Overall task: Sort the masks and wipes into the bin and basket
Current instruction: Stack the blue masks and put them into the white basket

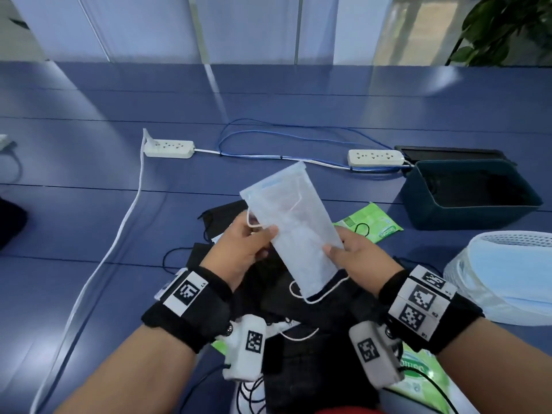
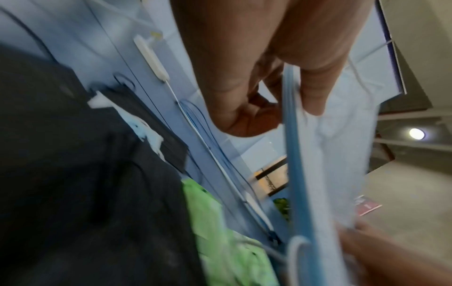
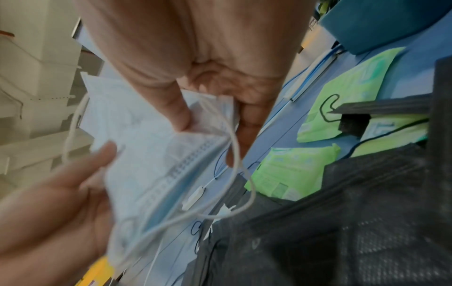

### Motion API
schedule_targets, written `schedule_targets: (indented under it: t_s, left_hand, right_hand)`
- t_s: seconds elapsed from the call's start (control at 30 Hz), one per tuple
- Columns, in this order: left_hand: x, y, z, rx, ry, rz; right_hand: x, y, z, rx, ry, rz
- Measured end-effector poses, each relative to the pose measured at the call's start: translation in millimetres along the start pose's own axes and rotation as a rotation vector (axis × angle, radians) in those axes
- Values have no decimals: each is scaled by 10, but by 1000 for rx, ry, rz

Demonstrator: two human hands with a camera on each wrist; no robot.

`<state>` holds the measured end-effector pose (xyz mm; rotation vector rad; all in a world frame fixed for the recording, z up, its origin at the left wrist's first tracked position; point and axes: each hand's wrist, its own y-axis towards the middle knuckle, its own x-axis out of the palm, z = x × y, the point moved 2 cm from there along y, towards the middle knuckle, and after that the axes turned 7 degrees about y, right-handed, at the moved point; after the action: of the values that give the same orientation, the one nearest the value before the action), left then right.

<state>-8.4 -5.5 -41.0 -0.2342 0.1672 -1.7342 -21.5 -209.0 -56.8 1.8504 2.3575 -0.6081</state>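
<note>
A pale blue surgical mask [image 1: 291, 222] with white ear loops is held up in the air, tilted, by both hands. My left hand [image 1: 263, 238] pinches its left edge near an ear loop; my right hand [image 1: 339, 245] pinches its lower right edge. The left wrist view shows my thumb and fingers [image 2: 315, 92] on the mask [image 2: 330, 154]. In the right wrist view the right fingers [image 3: 181, 116] clamp the mask [image 3: 146, 151]. Below lie black masks [image 1: 301, 330] and green wipe packs [image 1: 370, 222]. The dark teal bin [image 1: 424, 201] and the white basket [image 1: 504, 239], holding blue masks, stand at right.
Two white power strips [image 1: 168, 148] [image 1: 375, 157] with white and blue cables lie across the blue table behind the pile. Another green wipe pack [image 1: 424, 375] lies near my right wrist. A black flat lid [image 1: 448, 152] lies behind the bin. A plant stands at the far right.
</note>
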Motion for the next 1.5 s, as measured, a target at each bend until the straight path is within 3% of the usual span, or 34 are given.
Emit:
schedule_targets:
  t_s: [0.27, 0.4, 0.53, 0.7, 0.9, 1.07, 1.23, 1.37, 1.5]
  left_hand:
    - [-956, -20, -630, -456, 357, 148]
    - [-1029, 125, -760, -504, 453, 190]
    - [-1036, 310, -800, -565, 289, 231]
    - [-1047, 541, -753, -601, 290, 277]
    - [-934, 610, -600, -539, 293, 234]
    - [-828, 456, -156, -163, 243, 148]
    - [-893, 155, 502, 110, 87, 182]
    - [-1002, 19, 728, 146, -120, 145]
    - [-1039, 16, 564, 28, -306, 116]
  right_hand:
    - [-241, -163, 116, 89, 111, 231]
    - [-130, -279, 178, 124, 121, 285]
    - [32, -357, 161, 168, 5, 237]
    - [77, -463, 109, 220, -49, 232]
    - [57, -537, 20, 246, -71, 263]
    - [43, -543, 31, 236, -43, 261]
    - [77, -461, 64, 226, 95, 311]
    - [183, -359, 61, 231, 253, 314]
    - [263, -248, -42, 205, 339, 343]
